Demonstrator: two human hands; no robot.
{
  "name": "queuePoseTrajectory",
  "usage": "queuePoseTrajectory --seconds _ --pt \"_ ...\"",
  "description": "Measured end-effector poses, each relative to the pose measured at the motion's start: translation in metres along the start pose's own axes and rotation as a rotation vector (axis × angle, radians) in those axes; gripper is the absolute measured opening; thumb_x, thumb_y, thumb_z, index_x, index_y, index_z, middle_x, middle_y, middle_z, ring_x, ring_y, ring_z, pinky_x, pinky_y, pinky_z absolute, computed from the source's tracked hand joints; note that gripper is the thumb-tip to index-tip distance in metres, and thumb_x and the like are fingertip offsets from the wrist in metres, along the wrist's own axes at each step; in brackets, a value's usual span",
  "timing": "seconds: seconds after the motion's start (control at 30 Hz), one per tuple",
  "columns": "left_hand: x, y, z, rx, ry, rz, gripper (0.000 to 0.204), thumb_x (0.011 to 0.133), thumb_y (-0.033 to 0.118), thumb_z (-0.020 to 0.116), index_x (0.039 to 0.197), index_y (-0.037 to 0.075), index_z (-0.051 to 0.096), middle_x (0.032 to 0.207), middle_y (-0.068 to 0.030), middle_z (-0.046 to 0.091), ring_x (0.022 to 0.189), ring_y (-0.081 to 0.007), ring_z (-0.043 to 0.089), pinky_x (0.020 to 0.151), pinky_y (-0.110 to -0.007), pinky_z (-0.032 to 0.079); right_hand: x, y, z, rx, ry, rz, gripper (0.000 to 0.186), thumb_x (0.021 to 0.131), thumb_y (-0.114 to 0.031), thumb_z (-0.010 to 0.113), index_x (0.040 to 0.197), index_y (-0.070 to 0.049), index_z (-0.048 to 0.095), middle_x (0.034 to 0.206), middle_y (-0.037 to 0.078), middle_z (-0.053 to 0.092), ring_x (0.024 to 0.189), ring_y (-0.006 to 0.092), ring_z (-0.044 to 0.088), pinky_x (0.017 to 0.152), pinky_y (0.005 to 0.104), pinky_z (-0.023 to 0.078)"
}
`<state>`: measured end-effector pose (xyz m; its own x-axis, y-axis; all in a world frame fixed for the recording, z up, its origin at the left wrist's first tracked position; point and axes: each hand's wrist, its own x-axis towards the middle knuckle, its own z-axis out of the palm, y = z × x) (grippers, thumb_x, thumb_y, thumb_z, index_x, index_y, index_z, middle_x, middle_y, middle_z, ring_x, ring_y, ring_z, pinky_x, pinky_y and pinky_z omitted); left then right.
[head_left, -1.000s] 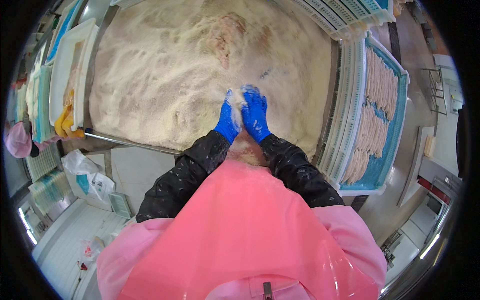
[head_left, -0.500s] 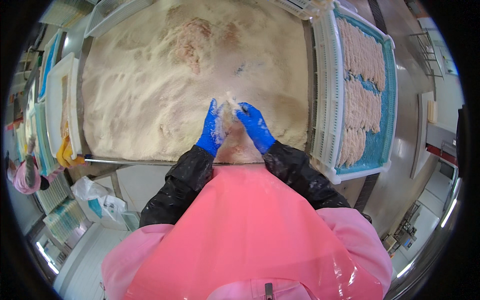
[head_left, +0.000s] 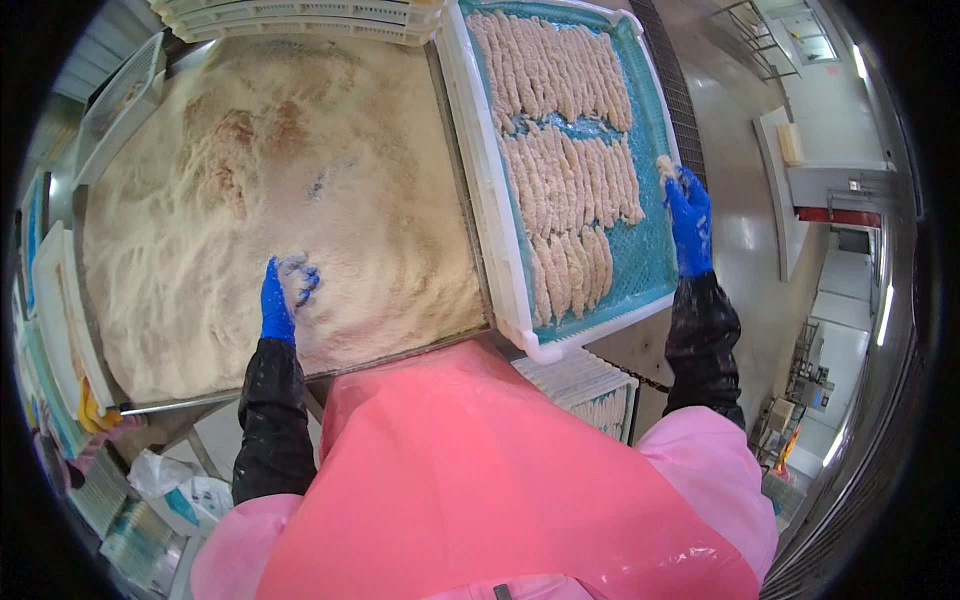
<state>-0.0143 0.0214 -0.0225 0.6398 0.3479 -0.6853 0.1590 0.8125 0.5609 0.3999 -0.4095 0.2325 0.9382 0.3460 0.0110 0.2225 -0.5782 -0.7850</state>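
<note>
My right hand (head_left: pixel 689 222), in a blue glove, pinches a pale breaded meat strip (head_left: pixel 666 168) by the right rim of a white tray (head_left: pixel 508 255). Blue mesh lines this tray. Rows of breaded strips (head_left: pixel 570 175) lie side by side on the mesh, with a shorter row nearest me. On the left, my left hand (head_left: pixel 283 298) is over a wide bed of pale crumbs (head_left: pixel 390 200). Its palm is coated with crumbs, and its thumb and fingers are apart. A heap of pinkish raw meat (head_left: pixel 228 165) lies partly crumbed at the far side of the bed.
Stacked white trays (head_left: pixel 300 20) stand along the far edge. More white bins (head_left: pixel 65 300) line the left side, with a yellow glove or cloth (head_left: pixel 95 408) beside them. Below the meat tray is another rack (head_left: pixel 590 385). A metal edge (head_left: pixel 460 180) divides crumbs from tray.
My view has turned to the right. My hands were together over the crumbs; the right has gone across to the tray's far right side with a strip, while the left stays over the crumbs.
</note>
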Motion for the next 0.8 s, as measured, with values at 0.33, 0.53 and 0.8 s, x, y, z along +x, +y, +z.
queuePoseTrajectory --seconds 0.33,0.53,0.8 --pt "-0.006 -0.001 0.005 0.098 0.069 0.017 0.061 0.093 0.057 0.03 0.118 0.006 0.052 0.089 -0.0083 0.062 0.07 -0.0174 0.058 0.046 -0.022 0.037 0.076 0.117 0.005 -0.261 -0.136 -0.22 0.034 0.093 -0.019 0.05 0.123 -0.004 0.056 0.111 0.02 0.063 0.099 0.023 0.062 0.088 0.0318 0.046" --pt "-0.021 0.0 0.016 0.065 0.057 0.032 0.055 0.095 0.05 0.032 0.118 0.005 0.054 0.092 -0.0097 0.064 0.076 -0.0208 0.062 0.055 -0.025 0.045 0.085 0.045 0.003 -1.191 -0.176 -0.214 0.03 0.088 -0.014 0.049 0.114 -0.007 0.06 0.092 0.019 0.066 0.083 0.0285 0.065 0.071 0.0401 0.051" --pt "-0.056 0.019 -0.028 0.301 0.239 0.112 0.031 0.094 0.031 0.044 0.108 0.009 0.06 0.087 -0.0078 0.068 0.068 -0.0166 0.065 0.055 -0.024 0.044 0.011 -0.141 0.283 0.458 -0.882 -0.469 0.037 0.083 0.005 0.048 0.118 -0.002 0.059 0.112 0.018 0.063 0.098 0.0271 0.063 0.083 0.0318 0.049"
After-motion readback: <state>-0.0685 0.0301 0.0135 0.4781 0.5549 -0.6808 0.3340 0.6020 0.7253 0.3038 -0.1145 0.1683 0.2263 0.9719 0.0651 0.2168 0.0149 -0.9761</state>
